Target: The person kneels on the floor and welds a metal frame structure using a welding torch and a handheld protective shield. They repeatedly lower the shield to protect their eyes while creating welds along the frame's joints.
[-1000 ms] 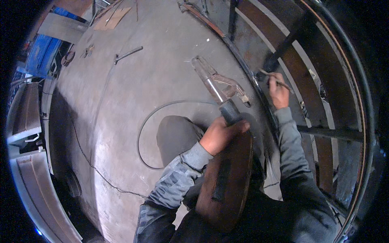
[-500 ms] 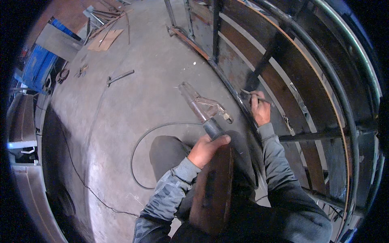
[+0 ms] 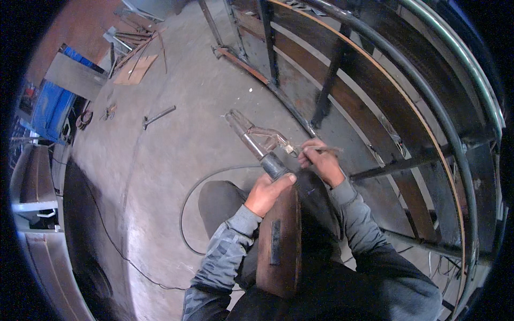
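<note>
My left hand (image 3: 264, 193) is wrapped round the dark grip of a welding electrode holder (image 3: 251, 140), whose worn metal jaw and lever point away from me. Just below that hand is a brown, curved-edged panel (image 3: 286, 257) with a dark narrow window, resembling a welding hand shield. Whether my left fingers also grip it is hidden. My right hand (image 3: 321, 161) pinches a thin grey rod (image 3: 333, 149). Its fingertips are beside the holder's lever end; whether they touch is unclear.
A dark metal frame (image 3: 375, 172) with curved tubes and brown slats stands at the right. On the concrete floor lie a hammer (image 3: 159, 117), a cardboard piece (image 3: 137, 69) and a thin cable (image 3: 110, 239). Another cable (image 3: 184, 214) loops by my knee. Blue items (image 3: 53, 107) stand far left.
My right hand has come left and nearer, from the frame's lower tube to the electrode holder's lever end, with the rod still in it. The brown panel has turned, showing its dark window.
</note>
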Action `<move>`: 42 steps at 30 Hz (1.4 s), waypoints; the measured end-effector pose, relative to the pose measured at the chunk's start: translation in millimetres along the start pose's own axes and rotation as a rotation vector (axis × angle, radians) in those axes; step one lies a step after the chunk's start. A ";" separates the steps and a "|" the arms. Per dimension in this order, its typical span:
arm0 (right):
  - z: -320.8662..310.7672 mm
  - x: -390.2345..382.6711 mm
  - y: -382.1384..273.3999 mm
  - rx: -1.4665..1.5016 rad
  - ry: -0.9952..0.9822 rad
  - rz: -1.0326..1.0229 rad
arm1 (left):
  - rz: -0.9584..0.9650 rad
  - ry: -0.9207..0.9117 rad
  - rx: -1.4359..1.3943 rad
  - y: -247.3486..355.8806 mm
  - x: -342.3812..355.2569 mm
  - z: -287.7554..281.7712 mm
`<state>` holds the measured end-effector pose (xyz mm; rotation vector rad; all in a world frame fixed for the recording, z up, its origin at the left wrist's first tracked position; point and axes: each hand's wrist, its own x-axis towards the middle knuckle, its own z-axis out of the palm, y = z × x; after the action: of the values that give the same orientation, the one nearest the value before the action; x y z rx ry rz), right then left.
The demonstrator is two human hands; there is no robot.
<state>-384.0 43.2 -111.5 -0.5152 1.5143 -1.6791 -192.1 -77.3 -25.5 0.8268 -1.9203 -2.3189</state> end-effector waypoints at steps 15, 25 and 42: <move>41.4 -75.6 -18.8 -0.135 -0.164 -0.041 | 0.110 -0.086 0.176 -1.1 -8.2 9.3; 38.2 -73.5 -10.5 -0.297 -0.235 -0.665 | 0.098 -0.173 0.407 -5.8 -8.2 12.1; 29.1 -130.4 -71.4 0.784 -0.398 0.075 | 0.102 0.028 -0.184 -31.6 -16.7 -10.4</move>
<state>-304.8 123.1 -10.2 -0.3247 0.5143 -1.8091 -163.7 -73.4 -49.2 0.7215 -1.6643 -2.3651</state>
